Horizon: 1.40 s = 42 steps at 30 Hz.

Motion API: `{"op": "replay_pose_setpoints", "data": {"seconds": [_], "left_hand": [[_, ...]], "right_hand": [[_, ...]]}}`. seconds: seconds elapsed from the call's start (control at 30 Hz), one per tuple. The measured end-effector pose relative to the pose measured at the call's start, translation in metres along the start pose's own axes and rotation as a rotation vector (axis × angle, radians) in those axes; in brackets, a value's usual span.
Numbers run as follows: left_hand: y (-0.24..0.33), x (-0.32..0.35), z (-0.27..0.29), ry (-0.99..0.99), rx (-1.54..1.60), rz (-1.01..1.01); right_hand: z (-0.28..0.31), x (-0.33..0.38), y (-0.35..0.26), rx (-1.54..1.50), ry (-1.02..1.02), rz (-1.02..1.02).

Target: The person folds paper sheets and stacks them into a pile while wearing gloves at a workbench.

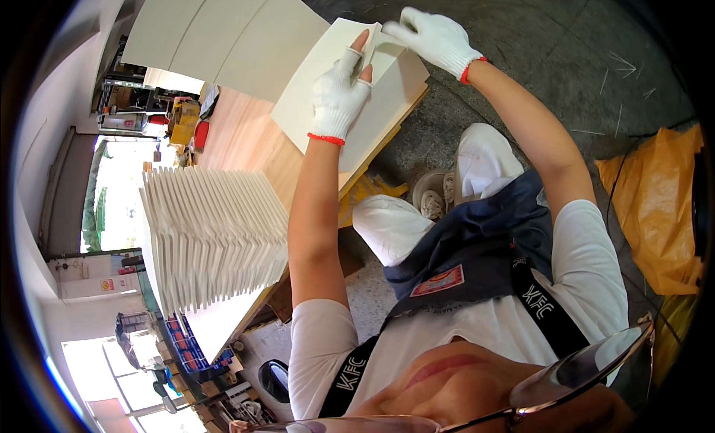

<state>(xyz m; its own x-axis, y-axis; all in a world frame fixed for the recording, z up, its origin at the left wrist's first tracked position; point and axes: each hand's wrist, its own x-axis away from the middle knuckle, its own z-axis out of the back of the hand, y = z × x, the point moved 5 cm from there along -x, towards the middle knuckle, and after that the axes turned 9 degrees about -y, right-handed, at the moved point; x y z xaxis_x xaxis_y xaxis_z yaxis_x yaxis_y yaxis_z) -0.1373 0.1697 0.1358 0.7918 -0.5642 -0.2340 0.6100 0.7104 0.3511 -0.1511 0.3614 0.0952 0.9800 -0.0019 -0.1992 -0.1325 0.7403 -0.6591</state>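
Observation:
White knit gloves with red cuffs cover both my hands. My left hand (339,98) lies on a folded sheet of cream-white card (302,86), its bare thumb and a bare fingertip stretched out and apart. Beneath that palm the card rests on the wooden tabletop (240,131), and a raised flap or stack (398,75) of the same material stands beside the fingers. At the far right corner of the card, my right hand (439,42) has its fingers apart; the fingertips are slightly blurred beside the card's edge. I see nothing held in it.
Large pale panels (223,38) lie at the table's far left. A tall stack of folded white pieces (216,232) stands nearer on the left. Tools and a yellow item (182,121) sit beyond. An orange plastic sheet or bag (652,209) is on the right.

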Motion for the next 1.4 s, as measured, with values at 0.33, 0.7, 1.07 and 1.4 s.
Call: {"op": "replay_pose_setpoints", "data": {"seconds": [0.33, 0.7, 1.07, 1.4], "left_hand": [[-0.01, -0.025, -0.008, -0.086, -0.162, 0.124], [-0.021, -0.02, -0.006, -0.104, 0.094, 0.112], [-0.028, -0.02, -0.018, -0.161, 0.444, 0.124], [-0.017, -0.017, -0.006, 0.046, 0.368, 0.012]], "right_hand": [[-0.001, -0.002, -0.014, 0.361, -0.033, 0.312], [-0.019, -0.016, -0.015, -0.234, -0.066, 0.097], [-0.031, -0.015, -0.003, -0.21, 0.057, 0.114], [-0.026, -0.007, -0.011, -0.205, 0.055, 0.116]]}}
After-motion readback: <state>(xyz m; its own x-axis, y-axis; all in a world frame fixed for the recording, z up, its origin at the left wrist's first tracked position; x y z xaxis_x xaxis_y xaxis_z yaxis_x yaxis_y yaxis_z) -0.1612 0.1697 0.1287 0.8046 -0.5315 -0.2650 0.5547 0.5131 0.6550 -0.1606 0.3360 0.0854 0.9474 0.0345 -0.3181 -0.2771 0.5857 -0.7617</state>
